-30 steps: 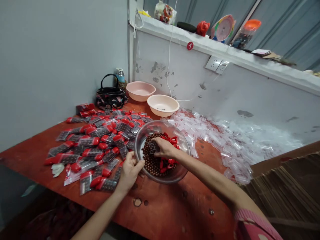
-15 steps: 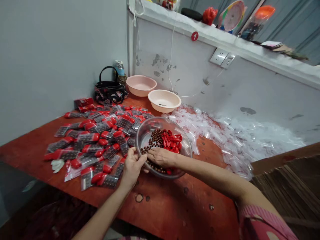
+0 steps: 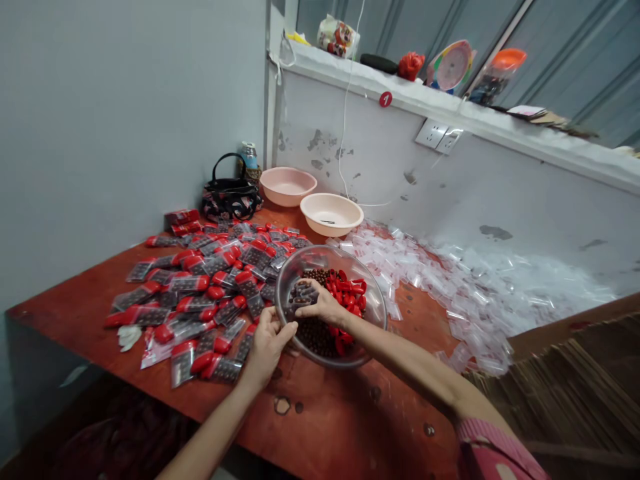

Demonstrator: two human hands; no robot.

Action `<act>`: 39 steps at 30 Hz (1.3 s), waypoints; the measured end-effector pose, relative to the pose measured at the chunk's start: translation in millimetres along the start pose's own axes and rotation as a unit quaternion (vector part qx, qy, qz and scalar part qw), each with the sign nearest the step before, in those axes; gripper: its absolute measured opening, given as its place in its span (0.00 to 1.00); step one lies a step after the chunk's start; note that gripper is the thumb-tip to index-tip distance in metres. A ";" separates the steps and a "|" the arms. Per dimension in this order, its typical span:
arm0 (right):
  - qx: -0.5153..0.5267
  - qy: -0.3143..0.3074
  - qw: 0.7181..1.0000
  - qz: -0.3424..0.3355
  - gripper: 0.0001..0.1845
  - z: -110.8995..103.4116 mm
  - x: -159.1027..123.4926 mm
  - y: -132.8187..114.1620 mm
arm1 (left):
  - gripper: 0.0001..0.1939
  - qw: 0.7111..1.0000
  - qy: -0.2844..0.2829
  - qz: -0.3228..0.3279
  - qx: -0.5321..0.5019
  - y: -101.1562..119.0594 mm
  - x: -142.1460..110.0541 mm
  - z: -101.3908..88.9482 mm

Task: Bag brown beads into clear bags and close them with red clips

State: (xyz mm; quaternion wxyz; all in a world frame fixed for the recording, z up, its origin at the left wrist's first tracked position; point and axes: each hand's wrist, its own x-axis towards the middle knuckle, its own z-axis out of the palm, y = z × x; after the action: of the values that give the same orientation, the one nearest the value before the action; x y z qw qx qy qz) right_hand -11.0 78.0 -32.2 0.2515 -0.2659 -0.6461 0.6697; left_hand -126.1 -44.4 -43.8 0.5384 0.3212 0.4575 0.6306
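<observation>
One red round sticker (image 3: pixel 385 99) near the top middle of the frame bears a white "1", the only writing that reads clearly; printing on the packet (image 3: pixel 338 37) to its upper left is too small to make out. At the centre, a clear bowl (image 3: pixel 376 320) holds brown beads (image 3: pixel 320 339) and red caps (image 3: pixel 354 293). The left hand (image 3: pixel 269 343) grasps the bowl's left rim, thumb on top. The right hand (image 3: pixel 324 305) grips a clear container (image 3: pixel 302 293) with beads in it, inside the bowl's left half; hand and forearm hide part of the contents.

Red-capped filled packs (image 3: pixel 187 285) crowd the table (image 3: pixel 330 413) at centre left, and clear empty containers (image 3: pixel 480 287) heap at centre right. A dark handbag (image 3: pixel 231 200), a pink basin (image 3: pixel 289 187) and a cream basin (image 3: pixel 332 215) stand behind. Cardboard (image 3: pixel 575 387) fills the lower right.
</observation>
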 end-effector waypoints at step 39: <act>-0.563 -0.096 0.821 0.010 0.07 -46.9 -56.4 -43.8 | 0.14 0.904 -0.019 0.175 0.389 62.7 14.5 15.1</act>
State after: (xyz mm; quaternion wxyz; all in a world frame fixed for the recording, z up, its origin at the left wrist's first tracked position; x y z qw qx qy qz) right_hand 62.0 75.6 12.3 -0.0124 -0.3021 -0.9289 0.2139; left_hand -139.8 -26.9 18.5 0.2607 0.5918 0.5925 0.4803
